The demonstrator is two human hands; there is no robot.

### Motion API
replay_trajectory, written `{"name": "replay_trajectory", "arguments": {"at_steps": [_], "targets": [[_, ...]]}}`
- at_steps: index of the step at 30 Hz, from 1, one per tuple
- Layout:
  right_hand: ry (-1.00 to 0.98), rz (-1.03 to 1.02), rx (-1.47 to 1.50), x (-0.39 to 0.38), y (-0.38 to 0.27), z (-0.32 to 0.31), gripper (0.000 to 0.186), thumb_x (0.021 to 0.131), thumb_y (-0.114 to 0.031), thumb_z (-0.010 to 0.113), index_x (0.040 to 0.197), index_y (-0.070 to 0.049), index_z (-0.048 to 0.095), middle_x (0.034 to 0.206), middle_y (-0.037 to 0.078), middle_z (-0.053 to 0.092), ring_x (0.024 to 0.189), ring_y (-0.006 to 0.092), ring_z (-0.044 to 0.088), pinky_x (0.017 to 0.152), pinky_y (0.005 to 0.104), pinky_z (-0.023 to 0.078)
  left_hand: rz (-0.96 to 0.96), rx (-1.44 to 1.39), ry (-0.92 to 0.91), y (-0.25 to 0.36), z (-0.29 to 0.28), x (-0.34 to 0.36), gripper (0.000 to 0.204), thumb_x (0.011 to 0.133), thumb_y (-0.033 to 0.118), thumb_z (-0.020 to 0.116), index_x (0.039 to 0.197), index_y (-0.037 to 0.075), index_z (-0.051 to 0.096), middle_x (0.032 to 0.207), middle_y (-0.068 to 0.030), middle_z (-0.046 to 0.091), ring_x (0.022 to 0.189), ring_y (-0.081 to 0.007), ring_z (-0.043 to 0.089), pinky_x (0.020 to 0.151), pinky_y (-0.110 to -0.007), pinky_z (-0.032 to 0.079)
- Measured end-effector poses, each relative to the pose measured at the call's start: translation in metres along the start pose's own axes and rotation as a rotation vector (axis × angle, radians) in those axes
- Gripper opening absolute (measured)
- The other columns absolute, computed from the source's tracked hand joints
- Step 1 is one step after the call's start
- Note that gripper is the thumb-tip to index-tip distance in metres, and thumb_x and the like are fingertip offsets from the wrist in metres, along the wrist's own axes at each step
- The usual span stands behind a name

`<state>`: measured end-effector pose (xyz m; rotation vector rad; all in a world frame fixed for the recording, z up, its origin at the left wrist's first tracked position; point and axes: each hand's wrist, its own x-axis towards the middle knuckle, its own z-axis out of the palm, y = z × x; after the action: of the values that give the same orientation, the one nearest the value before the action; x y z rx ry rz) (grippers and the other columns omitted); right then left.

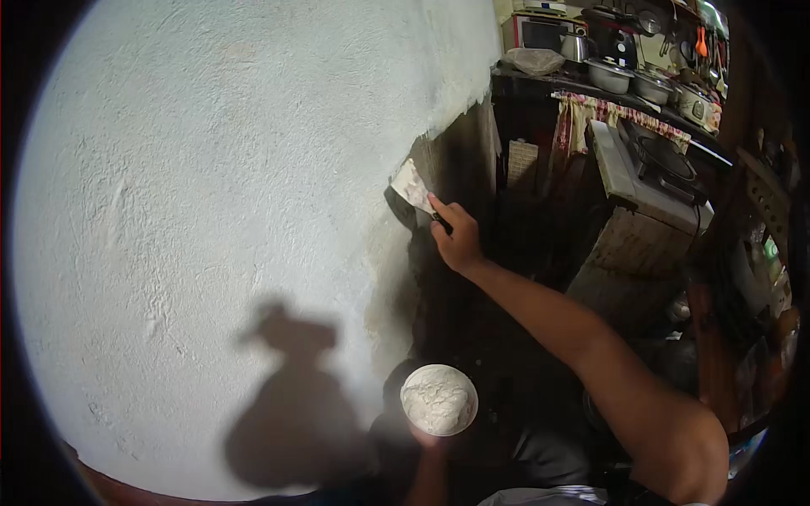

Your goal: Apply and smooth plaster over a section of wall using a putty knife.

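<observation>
My right hand (458,239) is closed round the dark handle of a putty knife (411,187), with the index finger stretched along its blade. White paste smears the blade, which lies against the wall (236,169) at the ragged edge between white coating and bare grey surface. Lower down, my left hand (428,437) holds a round bowl (473,413) from below, its fingers mostly hidden under it. Thick white putty (437,400) is heaped inside the bowl.
To the right stands a worn block with a stove (666,164) on top. Behind it, a counter carries pots (608,78), a kettle (575,47) and an oven (540,34). Utensils hang above. A floral curtain (620,111) hangs below the counter. My shadow falls on the wall.
</observation>
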<state>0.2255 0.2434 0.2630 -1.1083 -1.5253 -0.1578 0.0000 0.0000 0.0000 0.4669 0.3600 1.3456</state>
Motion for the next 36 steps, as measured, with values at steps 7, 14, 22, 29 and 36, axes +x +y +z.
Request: {"name": "replay_trajectory", "arguments": {"at_steps": [7,14,22,29,36], "targets": [[-0.047,-0.017,0.058,-0.005,-0.003,0.025,0.061,0.090,-0.001,0.063,0.150,-0.002,0.053,0.095,0.022,0.058,0.086,0.0390,0.062,0.078,0.0431,0.052,0.068,0.155,0.022,-0.001,0.005,-0.001,0.071,0.107,0.050,0.029,0.154,-0.002,0.041,0.150,-0.0263,0.053,0.133,-0.0434,0.057,0.112,-0.059,0.048],[-0.200,-0.003,0.023,-0.015,0.010,-0.025,0.059,0.094,-0.001,0.060,0.152,-0.002,0.050,0.102,0.021,0.061,0.091,0.0371,0.063,0.086,0.0411,0.051,0.007,0.008,0.088,0.007,0.038,-0.005,0.068,0.107,0.047,0.031,0.152,-0.002,0.043,0.147,-0.0260,0.055,0.130,-0.0421,0.060,0.110,-0.058,0.051],[0.045,0.052,0.072,0.016,0.013,-0.009,0.056,0.094,-0.001,0.061,0.150,-0.002,0.054,0.098,0.018,0.064,0.088,0.0315,0.064,0.083,0.0361,0.051,-0.002,-0.092,0.022,0.007,0.023,0.000,0.072,0.106,0.053,0.032,0.154,0.000,0.041,0.152,-0.0257,0.052,0.135,-0.0438,0.056,0.113,-0.060,0.048],[0.073,0.135,0.108,-0.016,0.006,0.061,0.056,0.090,-0.005,0.062,0.145,0.004,0.057,0.086,0.021,0.058,0.082,0.0367,0.062,0.076,0.0432,0.051,-0.057,-0.320,-0.090,0.013,0.024,-0.004,0.075,0.105,0.058,0.032,0.158,0.005,0.037,0.158,-0.0232,0.046,0.141,-0.0431,0.050,0.117,-0.061,0.041],[-0.048,-0.028,0.023,-0.043,0.031,0.029,0.062,0.093,-0.002,0.063,0.153,0.002,0.049,0.092,0.016,0.064,0.078,0.0273,0.064,0.078,0.0342,0.052,-0.102,-0.270,-0.025,0.015,0.031,-0.002,0.077,0.104,0.060,0.034,0.160,0.006,0.036,0.158,-0.0225,0.045,0.143,-0.0424,0.048,0.119,-0.060,0.039]]}}
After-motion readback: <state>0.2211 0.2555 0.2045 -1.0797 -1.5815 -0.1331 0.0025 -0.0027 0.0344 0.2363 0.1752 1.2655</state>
